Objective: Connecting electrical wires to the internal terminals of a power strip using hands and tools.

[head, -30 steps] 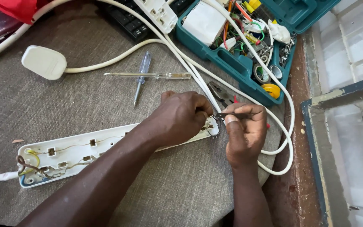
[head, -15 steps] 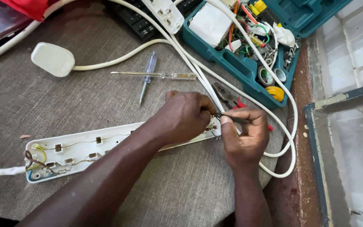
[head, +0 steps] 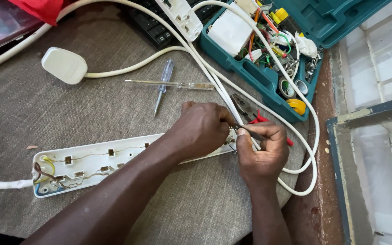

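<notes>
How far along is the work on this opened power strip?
Done: the power strip lies open, wires showing. In hand: the left hand steadies its far end while the right hand works a thin tool there. Left: the cover is not on; two screwdrivers lie unused.

Two bare hands [head: 232, 140], forearms uncovered, no sleeves, no gloves

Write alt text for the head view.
Both hands, left hand and right hand, work at one end of an opened white power strip on grey cloth. Two screwdrivers and a teal toolbox lie beyond.
</notes>
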